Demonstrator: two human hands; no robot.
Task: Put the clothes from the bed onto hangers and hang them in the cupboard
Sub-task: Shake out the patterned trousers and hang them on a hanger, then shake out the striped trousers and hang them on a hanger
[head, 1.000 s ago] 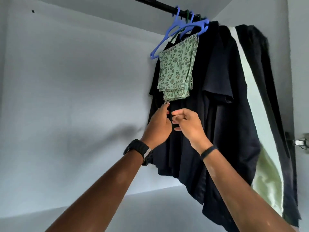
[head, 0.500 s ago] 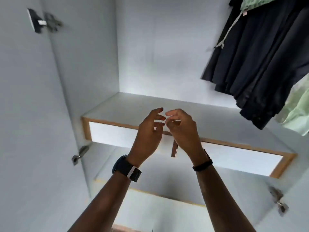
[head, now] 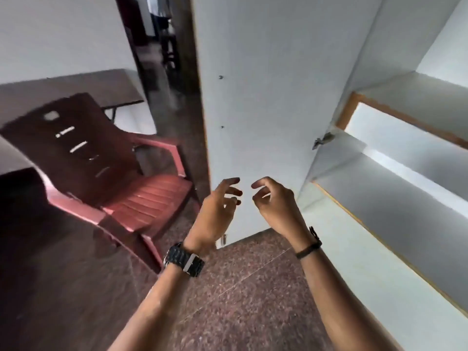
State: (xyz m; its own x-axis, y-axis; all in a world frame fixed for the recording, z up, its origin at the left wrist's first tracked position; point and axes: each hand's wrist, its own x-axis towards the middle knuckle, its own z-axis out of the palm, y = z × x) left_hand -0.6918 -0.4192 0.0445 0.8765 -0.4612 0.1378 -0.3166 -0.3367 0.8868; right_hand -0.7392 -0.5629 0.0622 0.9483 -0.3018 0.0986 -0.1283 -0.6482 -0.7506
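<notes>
1. You're turning away from the rail. A second ago you were fiddling with the leaf-print piece on its hanger; now you're facing the open cupboard door and a red plastic chair.
2. Both your left hand and right hand are hanging loosely curled, fingers holding nothing.
3. No clothes, hangers or bed are showing right now, just the cupboard shelves on your right.
4. Looks like that piece is done, so you're probably heading back to the bed.

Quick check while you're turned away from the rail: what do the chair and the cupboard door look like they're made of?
Chair: likely moulded plastic, reddish-brown and glossy, with slots cut in the back and a ribbed seat. Cupboard door: probably laminated board, flat matte white, with small screw heads and a wood-coloured edge.
</notes>
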